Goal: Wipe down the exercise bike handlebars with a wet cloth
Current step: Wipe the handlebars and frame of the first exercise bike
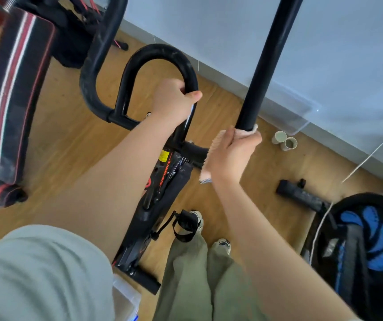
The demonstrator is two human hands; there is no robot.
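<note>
Cloth (205, 169) round handlebar (264, 66) in right hand (230, 156)

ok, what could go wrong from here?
1. The cloth has a loose tail below the right hand on the straight bar; it could slip off mid-stroke.
2. The left hand grips the curved handlebar, so that patch may get missed.
3. The pedal sits close by a shoe; a shifted foot could catch it.
</note>
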